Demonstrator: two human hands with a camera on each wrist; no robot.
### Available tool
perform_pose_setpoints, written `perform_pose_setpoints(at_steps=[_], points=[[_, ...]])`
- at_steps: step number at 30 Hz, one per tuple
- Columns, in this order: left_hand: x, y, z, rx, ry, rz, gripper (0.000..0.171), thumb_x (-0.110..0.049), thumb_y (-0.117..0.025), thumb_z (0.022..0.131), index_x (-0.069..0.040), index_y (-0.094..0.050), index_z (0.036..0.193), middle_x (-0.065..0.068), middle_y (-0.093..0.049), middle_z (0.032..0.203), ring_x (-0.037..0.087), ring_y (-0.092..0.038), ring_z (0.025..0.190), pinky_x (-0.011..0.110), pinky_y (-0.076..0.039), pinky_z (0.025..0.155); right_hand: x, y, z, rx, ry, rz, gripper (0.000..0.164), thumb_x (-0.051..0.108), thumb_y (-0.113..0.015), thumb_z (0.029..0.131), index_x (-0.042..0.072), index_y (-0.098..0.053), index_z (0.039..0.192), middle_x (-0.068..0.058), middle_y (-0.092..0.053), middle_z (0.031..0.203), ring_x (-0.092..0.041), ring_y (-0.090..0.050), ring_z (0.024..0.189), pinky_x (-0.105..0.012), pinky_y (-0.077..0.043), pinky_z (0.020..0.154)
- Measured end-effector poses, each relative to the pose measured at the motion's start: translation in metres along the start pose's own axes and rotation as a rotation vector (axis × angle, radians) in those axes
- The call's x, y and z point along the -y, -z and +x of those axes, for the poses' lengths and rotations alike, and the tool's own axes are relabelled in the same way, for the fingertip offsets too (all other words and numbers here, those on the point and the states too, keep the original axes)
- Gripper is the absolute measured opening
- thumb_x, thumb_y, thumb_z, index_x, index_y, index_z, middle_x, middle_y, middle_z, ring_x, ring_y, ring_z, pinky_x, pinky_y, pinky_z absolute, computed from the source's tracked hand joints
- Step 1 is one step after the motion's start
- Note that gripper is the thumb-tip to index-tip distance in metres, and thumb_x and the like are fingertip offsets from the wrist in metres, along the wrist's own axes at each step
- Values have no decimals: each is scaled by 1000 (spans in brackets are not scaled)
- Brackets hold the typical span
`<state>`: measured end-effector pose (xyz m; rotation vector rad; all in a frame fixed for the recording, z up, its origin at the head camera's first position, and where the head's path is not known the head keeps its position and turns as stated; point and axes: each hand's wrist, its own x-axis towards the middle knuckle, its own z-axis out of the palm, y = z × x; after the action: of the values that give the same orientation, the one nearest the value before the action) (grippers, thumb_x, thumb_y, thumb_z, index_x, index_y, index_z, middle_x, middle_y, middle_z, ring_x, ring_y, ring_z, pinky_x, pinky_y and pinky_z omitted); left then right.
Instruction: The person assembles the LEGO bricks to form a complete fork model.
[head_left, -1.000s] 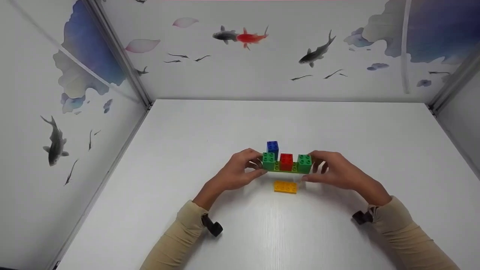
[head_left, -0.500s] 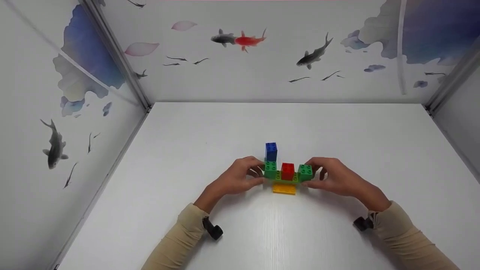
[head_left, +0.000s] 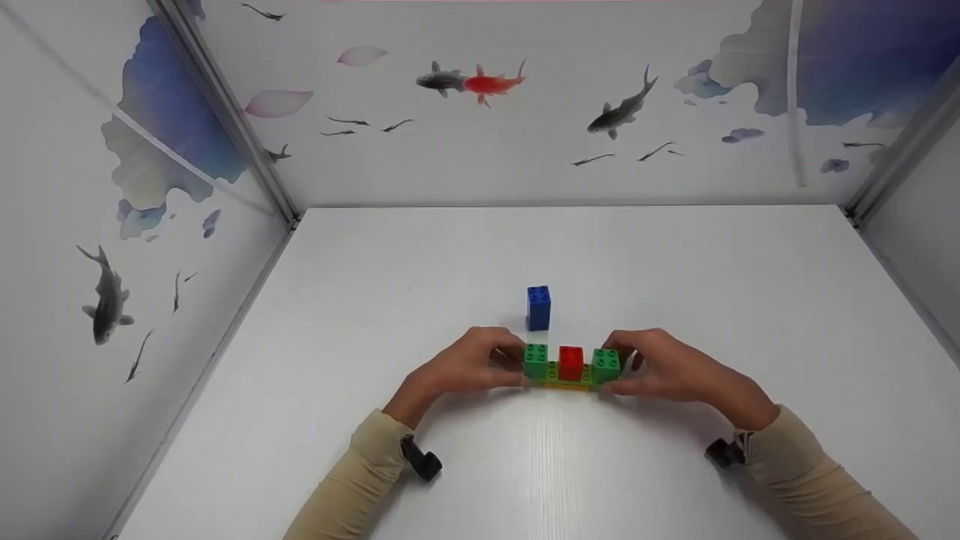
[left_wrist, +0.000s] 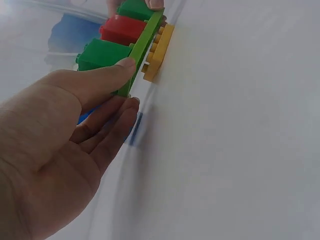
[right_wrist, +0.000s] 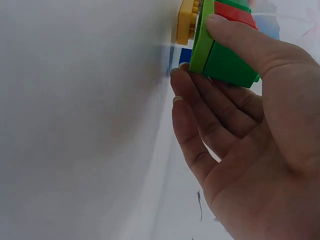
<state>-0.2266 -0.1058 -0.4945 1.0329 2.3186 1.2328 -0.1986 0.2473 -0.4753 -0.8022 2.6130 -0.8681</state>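
A long lime-green building plate (head_left: 552, 378) carries a green brick (head_left: 535, 361) at the left end, a red brick (head_left: 571, 363) in the middle and another green brick (head_left: 606, 365) at the right end. My left hand (head_left: 478, 364) pinches its left end between thumb and fingers. The right hand (head_left: 661, 367) grips the opposite end the same way. Directly beneath lies a yellow plate (left_wrist: 159, 54), studs up, mostly hidden from the head view. Both wrist views show a narrow gap between its studs and the lime-green plate.
A tall blue block (head_left: 538, 309) stands upright on the white table (head_left: 420, 262), just behind the held plate and nearer the left hand. White panels with painted fish (head_left: 619, 112) rise at the table's back and left.
Both hands have brought the lime-green plate with its bricks toward the person and down over the yellow plate, covering most of it. The blue block stays behind, now apart from it in view.
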Motion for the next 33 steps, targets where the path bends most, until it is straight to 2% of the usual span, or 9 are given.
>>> perform_pose_setpoints(at_steps=[13,22,33], points=[[3,-1,1,10,52,-15,38,-15,-91,89,-15,-76,125,-1,-75,118,8,-73,107,23,-62,97,7,-3,0,-1,-58,-11,40,33,-92,88,21,-69,118,7,-76,109,-13,-67,99,-29,-61,86],[1,2,2,3,76,-8,36,-17,-91,89,-14,-77,122,-2,-76,114,10,-72,101,25,-62,93,9,-2,1,-20,-83,-2,39,35,-92,88,21,-70,116,6,-75,105,-14,-67,96,-26,-60,83],[4,1,1,-4,66,17,37,-19,-91,89,-14,-77,122,-1,-76,113,7,-71,99,23,-62,92,9,-3,2,-17,-91,-21,38,33,-93,87,22,-72,117,8,-75,105,-13,-66,96,-27,-60,85]])
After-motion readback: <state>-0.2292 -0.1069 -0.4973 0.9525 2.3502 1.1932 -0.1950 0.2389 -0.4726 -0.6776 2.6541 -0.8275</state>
